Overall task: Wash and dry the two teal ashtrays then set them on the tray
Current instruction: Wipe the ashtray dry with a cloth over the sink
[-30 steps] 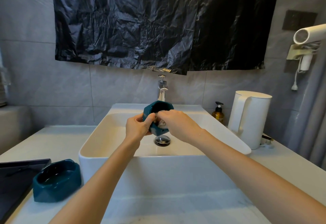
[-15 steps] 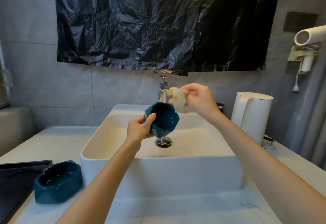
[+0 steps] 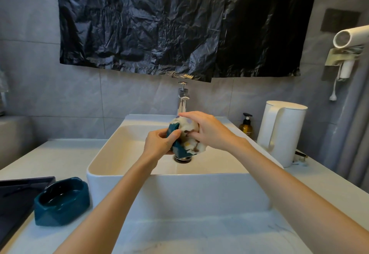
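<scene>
Teal ashtray (image 3: pixel 178 150) in left hand (image 3: pixel 159 146), right hand (image 3: pixel 212 132) pressing cloth (image 3: pixel 192 146), seemingly.

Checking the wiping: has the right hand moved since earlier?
Yes. The right hand came down from beside the chrome faucet, pressing its patterned cloth on the held teal ashtray.

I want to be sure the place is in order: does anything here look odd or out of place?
Only the crumpled black plastic sheet hanging above the faucet, which is unusual there. Nothing looks spilled or broken; the teal ashtray sits upright on the counter beside the tray.
</scene>
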